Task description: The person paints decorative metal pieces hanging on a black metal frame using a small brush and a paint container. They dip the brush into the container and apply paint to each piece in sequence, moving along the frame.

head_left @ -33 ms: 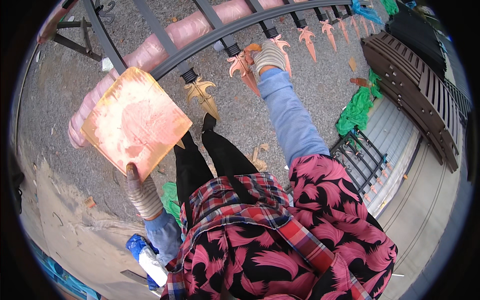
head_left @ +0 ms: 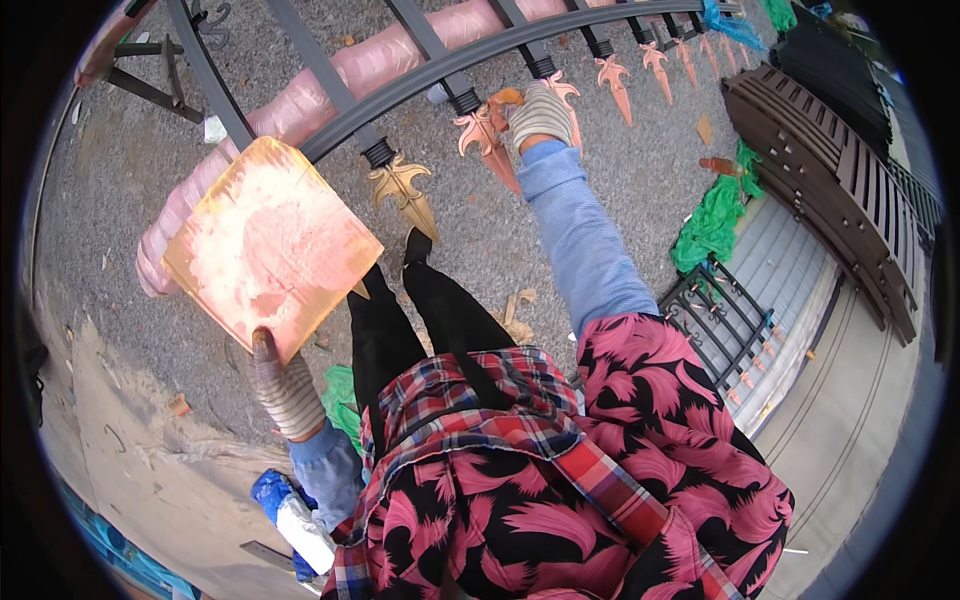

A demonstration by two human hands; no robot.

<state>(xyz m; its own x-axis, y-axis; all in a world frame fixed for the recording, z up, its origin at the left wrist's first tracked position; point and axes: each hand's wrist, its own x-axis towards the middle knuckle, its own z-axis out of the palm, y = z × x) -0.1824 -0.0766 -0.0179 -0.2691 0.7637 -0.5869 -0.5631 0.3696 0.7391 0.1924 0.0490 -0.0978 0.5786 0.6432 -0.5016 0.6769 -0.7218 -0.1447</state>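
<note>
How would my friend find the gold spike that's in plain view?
Start at the dark grey fence across the top. Under it, look between the square board in the left hand and the gloved right hand: there is the gold spike. Its gold colour sets it apart from the pink spikes to its right.

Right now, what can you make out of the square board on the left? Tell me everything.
The board is flat, thin and roughly square, with yellowish edges and pale pink, paint-like smears across its upper face. Its material is unclear. It sits cornerwise in view, its nearest corner gripped by the gloved left hand, thumb on top. Whether it touches the dark railing beyond can't be told.
</note>
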